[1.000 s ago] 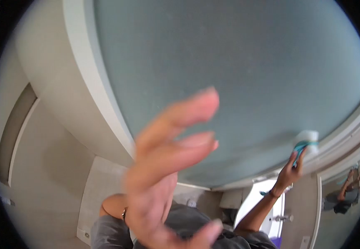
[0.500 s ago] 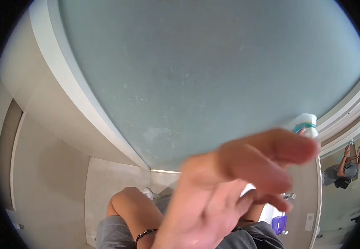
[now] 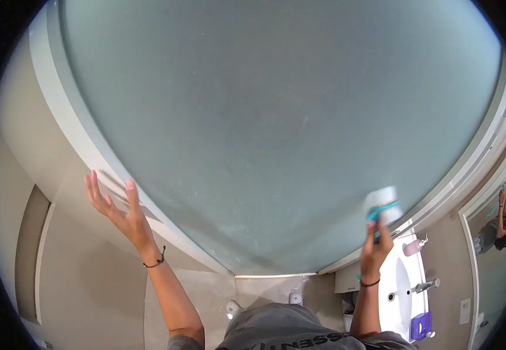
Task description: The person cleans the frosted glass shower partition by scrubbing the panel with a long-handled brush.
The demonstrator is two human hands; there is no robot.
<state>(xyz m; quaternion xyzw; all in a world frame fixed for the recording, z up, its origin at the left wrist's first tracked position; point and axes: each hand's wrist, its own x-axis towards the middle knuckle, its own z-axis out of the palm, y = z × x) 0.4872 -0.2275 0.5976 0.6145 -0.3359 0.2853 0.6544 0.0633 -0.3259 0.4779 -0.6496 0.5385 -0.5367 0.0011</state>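
Before me stands a large frosted glass panel (image 3: 276, 128) with a pale frame. My right hand (image 3: 374, 255) grips a scrub brush (image 3: 383, 205) with white bristles and a teal handle. The brush is slightly blurred and is at the lower right part of the glass; I cannot tell whether its bristles touch it. My left hand (image 3: 126, 220) is raised with fingers spread, holding nothing. It is near the white frame (image 3: 110, 175) on the left, and contact with it cannot be made out.
On the right is a white sink (image 3: 403, 274) with a tap (image 3: 427, 286), a pink pump bottle (image 3: 414, 247) and a purple box (image 3: 421, 326). A mirror (image 3: 501, 262) hangs beyond it. Below, my shoes (image 3: 233, 308) stand on the tiled floor (image 3: 189, 297).
My left hand has moved from close before the camera to the left frame. The brush in my right hand has shifted left and lower in view. My view has also shifted.
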